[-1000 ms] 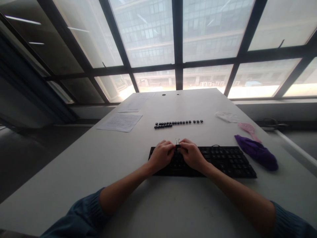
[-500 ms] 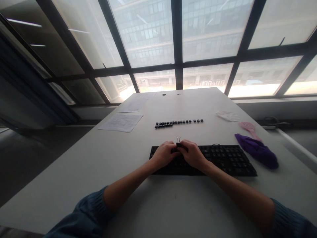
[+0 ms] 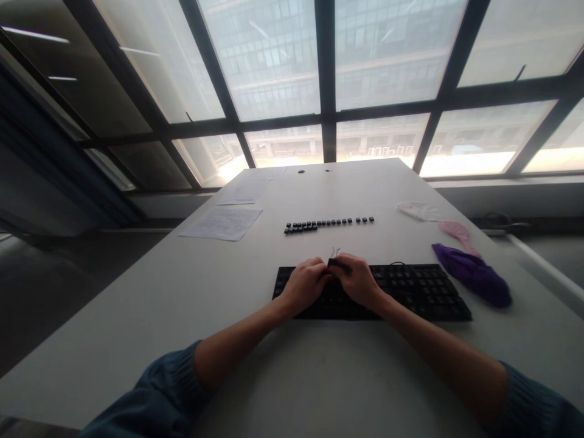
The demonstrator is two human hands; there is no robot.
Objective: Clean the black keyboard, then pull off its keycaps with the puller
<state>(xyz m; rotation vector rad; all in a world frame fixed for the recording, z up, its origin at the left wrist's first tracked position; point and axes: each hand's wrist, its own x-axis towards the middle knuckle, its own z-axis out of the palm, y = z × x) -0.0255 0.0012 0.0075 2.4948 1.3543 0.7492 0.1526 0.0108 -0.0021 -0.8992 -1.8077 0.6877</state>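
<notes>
My right hand [image 3: 357, 281] is closed on a small black keycap puller [image 3: 333, 262]. Two thin wires stick up from it, pointing toward the far side of the table. Pressed up beside it, my left hand [image 3: 305, 285] has its fingers closed, and what they pinch is hidden. Both hands are over the left and middle part of a black keyboard [image 3: 422, 292], covering many of its keys. Beyond the keyboard, loose black keycaps [image 3: 337, 222] lie in a long row, with a shorter row in front at the left end.
Printed sheets [image 3: 223, 224] lie on the left of the white table [image 3: 219, 280]. To the right are a purple cloth pouch [image 3: 472, 275], a pink hairbrush [image 3: 456, 232] and a clear plastic bag [image 3: 420, 211]. Large windows stand behind the table.
The keycap puller and its wires have shifted slightly right and now lean a little to the right. My hands stay close together over the keyboard. The view has tilted slightly.
</notes>
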